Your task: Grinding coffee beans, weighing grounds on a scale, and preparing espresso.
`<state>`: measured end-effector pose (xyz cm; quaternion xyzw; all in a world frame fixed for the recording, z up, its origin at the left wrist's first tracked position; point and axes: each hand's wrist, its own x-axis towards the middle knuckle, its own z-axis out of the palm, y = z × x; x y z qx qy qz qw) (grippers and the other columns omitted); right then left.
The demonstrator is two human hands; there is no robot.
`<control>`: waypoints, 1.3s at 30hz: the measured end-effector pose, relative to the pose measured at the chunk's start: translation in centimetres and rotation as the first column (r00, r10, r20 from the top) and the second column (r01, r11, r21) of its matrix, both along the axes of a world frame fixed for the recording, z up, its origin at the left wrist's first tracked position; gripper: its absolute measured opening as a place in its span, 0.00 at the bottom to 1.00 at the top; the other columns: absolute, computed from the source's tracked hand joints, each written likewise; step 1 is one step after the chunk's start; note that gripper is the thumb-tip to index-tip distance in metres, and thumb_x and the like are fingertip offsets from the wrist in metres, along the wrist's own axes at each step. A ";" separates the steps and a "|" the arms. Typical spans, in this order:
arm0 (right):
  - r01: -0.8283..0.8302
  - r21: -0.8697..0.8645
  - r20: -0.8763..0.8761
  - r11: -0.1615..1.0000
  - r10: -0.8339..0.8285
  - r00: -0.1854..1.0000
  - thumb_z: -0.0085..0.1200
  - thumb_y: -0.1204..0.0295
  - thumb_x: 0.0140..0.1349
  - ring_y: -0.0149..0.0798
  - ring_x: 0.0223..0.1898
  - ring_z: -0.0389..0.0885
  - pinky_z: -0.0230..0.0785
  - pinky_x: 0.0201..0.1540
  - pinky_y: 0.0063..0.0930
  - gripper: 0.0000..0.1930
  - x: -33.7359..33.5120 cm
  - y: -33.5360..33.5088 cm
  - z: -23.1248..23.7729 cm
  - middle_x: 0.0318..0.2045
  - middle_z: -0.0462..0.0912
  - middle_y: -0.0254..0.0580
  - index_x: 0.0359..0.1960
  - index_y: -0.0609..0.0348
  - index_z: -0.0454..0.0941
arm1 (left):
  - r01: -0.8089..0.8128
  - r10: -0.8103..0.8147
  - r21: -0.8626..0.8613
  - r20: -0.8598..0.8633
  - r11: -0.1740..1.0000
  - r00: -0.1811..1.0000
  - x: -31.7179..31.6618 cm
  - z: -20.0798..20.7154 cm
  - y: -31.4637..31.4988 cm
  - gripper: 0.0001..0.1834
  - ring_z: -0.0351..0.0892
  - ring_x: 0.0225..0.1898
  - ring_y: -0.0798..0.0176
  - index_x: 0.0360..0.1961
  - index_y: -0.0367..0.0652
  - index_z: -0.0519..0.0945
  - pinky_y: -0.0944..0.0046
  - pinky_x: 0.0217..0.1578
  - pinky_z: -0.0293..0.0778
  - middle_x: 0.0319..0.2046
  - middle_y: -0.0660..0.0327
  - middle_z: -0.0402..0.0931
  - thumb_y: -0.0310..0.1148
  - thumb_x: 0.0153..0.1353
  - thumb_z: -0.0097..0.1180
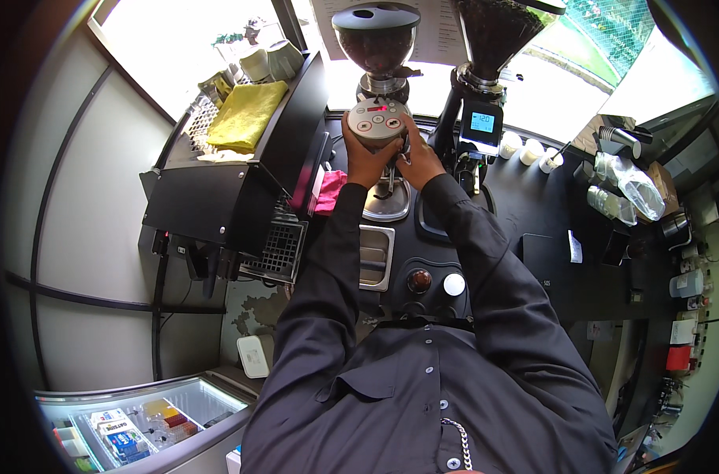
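Both my hands are at a coffee grinder with a round grey control panel point(377, 118), red display and buttons, and a bean-filled hopper point(377, 49) above. My left hand point(367, 163) curls around the panel's lower left side. On the other side, my right hand point(420, 160) grips the panel's right edge, its thumb side near the left fingers. Below the hands is a shiny metal tray point(388, 204). What lies under the palms is hidden.
A second grinder point(479, 118) with a lit screen stands close on the right. The black espresso machine point(225, 186) is at left, a yellow cloth point(249, 115) on top. Small cups point(531, 152) line the counter; a tamper point(419, 280) sits nearer me. An open-topped fridge point(150, 426) is lower left.
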<state>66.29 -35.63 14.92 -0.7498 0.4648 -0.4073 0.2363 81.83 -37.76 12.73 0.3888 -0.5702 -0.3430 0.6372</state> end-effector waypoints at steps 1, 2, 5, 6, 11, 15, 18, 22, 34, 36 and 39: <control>-0.003 0.023 0.005 1.000 0.003 1.000 0.54 0.78 0.60 0.70 0.65 0.71 0.68 0.64 0.52 0.47 0.0 0.0 0.1 0.63 0.72 0.72 0.78 0.46 0.42 | 0.002 -0.002 0.005 0.001 1.000 1.000 0.0 0.2 0.1 0.69 0.64 0.69 0.50 0.76 0.38 0.36 0.54 0.66 0.70 0.69 0.42 0.57 0.29 0.47 0.80; -0.004 0.022 0.005 1.000 0.004 1.000 0.54 0.78 0.60 0.70 0.65 0.71 0.68 0.64 0.52 0.47 0.0 0.0 0.0 0.63 0.72 0.72 0.78 0.46 0.42 | 0.005 -0.005 0.008 0.002 1.000 1.000 0.0 0.2 0.2 0.69 0.64 0.69 0.50 0.76 0.39 0.36 0.54 0.66 0.71 0.69 0.42 0.57 0.29 0.47 0.80; -0.003 -0.018 0.012 1.000 0.003 1.000 0.54 0.78 0.60 0.69 0.62 0.75 0.70 0.62 0.52 0.47 0.1 0.0 0.0 0.63 0.72 0.72 0.78 0.45 0.42 | 0.000 0.000 0.008 0.011 1.000 1.000 0.0 0.4 0.2 0.69 0.64 0.69 0.50 0.76 0.39 0.36 0.54 0.66 0.71 0.69 0.43 0.57 0.29 0.47 0.80; 0.003 0.002 0.009 1.000 -0.003 1.000 0.54 0.78 0.59 0.69 0.60 0.77 0.72 0.60 0.51 0.47 0.1 0.0 0.0 0.63 0.73 0.71 0.78 0.44 0.42 | 0.001 -0.001 0.009 0.010 1.000 1.000 0.0 0.4 0.2 0.69 0.64 0.69 0.50 0.76 0.39 0.36 0.54 0.66 0.71 0.69 0.43 0.57 0.29 0.47 0.80; 0.004 0.002 0.009 1.000 -0.004 1.000 0.54 0.78 0.59 0.66 0.54 0.82 0.75 0.54 0.49 0.48 0.0 -0.1 -0.1 0.63 0.73 0.70 0.79 0.43 0.42 | 0.014 -0.014 0.002 -0.003 1.000 1.000 0.0 0.2 -0.1 0.69 0.64 0.69 0.50 0.76 0.39 0.36 0.54 0.66 0.71 0.69 0.43 0.57 0.28 0.46 0.80; -0.008 0.080 0.020 0.997 0.007 1.000 0.54 0.79 0.59 0.66 0.59 0.76 0.71 0.60 0.50 0.48 0.1 0.2 0.5 0.65 0.70 0.70 0.79 0.44 0.41 | 0.016 -0.016 0.004 -0.016 1.000 1.000 0.1 0.0 0.0 0.69 0.64 0.69 0.50 0.76 0.38 0.36 0.54 0.66 0.70 0.69 0.43 0.57 0.29 0.46 0.81; -0.020 0.123 0.036 0.992 0.016 0.999 0.54 0.80 0.58 0.68 0.67 0.69 0.66 0.68 0.51 0.49 0.1 0.3 0.7 0.67 0.67 0.70 0.79 0.45 0.41 | -0.003 0.002 0.003 0.016 1.000 1.000 0.1 0.1 0.0 0.69 0.64 0.69 0.50 0.76 0.38 0.36 0.54 0.66 0.70 0.69 0.42 0.57 0.30 0.46 0.81; -0.018 0.128 0.035 0.992 0.014 0.999 0.54 0.81 0.58 0.68 0.67 0.69 0.66 0.68 0.51 0.49 0.2 0.4 0.9 0.67 0.67 0.70 0.79 0.45 0.41 | -0.023 0.022 0.003 0.045 1.000 0.999 0.2 0.1 0.1 0.69 0.64 0.69 0.50 0.76 0.38 0.36 0.54 0.66 0.70 0.68 0.42 0.57 0.30 0.46 0.81; -0.002 0.010 0.019 1.000 0.002 1.000 0.54 0.78 0.60 0.67 0.55 0.80 0.75 0.55 0.49 0.47 0.2 -0.2 -0.2 0.61 0.74 0.71 0.78 0.46 0.42 | 0.000 0.000 0.003 -0.003 1.000 1.000 0.2 -0.2 -0.2 0.69 0.64 0.69 0.50 0.76 0.38 0.37 0.55 0.66 0.71 0.68 0.43 0.57 0.30 0.46 0.81; 0.005 0.004 0.009 1.000 -0.005 1.000 0.54 0.78 0.60 0.67 0.57 0.80 0.75 0.55 0.49 0.46 0.1 -0.2 -0.2 0.61 0.74 0.71 0.78 0.46 0.42 | 0.006 -0.006 0.005 -0.014 1.000 1.000 0.1 -0.2 -0.1 0.69 0.64 0.69 0.50 0.76 0.38 0.37 0.55 0.66 0.71 0.68 0.43 0.57 0.30 0.46 0.81; 0.008 -0.002 0.004 1.000 -0.008 1.000 0.53 0.78 0.60 0.68 0.59 0.78 0.74 0.57 0.50 0.46 0.0 -0.2 -0.3 0.61 0.74 0.72 0.78 0.46 0.42 | 0.019 -0.019 0.009 -0.026 1.000 0.999 0.0 0.0 0.0 0.69 0.64 0.69 0.50 0.76 0.38 0.37 0.55 0.66 0.71 0.69 0.43 0.57 0.29 0.46 0.81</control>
